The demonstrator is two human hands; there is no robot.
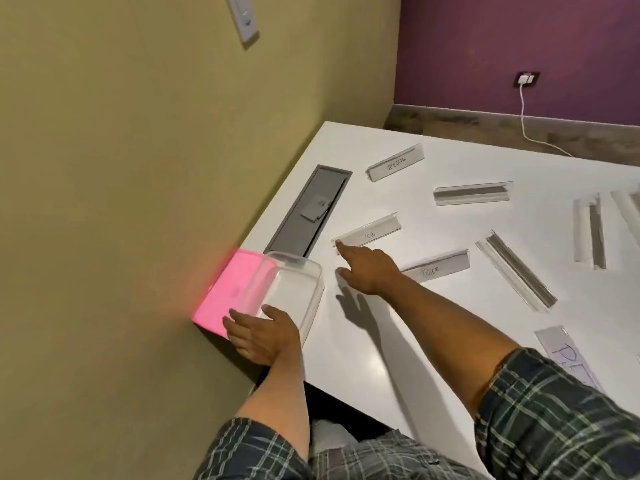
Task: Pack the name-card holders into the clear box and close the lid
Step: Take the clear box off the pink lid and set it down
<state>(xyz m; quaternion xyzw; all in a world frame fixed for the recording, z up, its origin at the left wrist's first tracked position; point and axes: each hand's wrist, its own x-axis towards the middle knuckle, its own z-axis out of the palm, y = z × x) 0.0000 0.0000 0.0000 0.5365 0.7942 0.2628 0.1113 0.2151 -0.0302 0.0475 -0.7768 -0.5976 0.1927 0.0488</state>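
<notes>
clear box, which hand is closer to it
Left. The left hand lies open at the near end of the clear box, touching it or nearly so. The right hand is off to the box's right, reaching toward a card holder.

White table (398, 341) with grey cable hatch (304, 209) — wall charger (631, 79) plugged in.
</notes>
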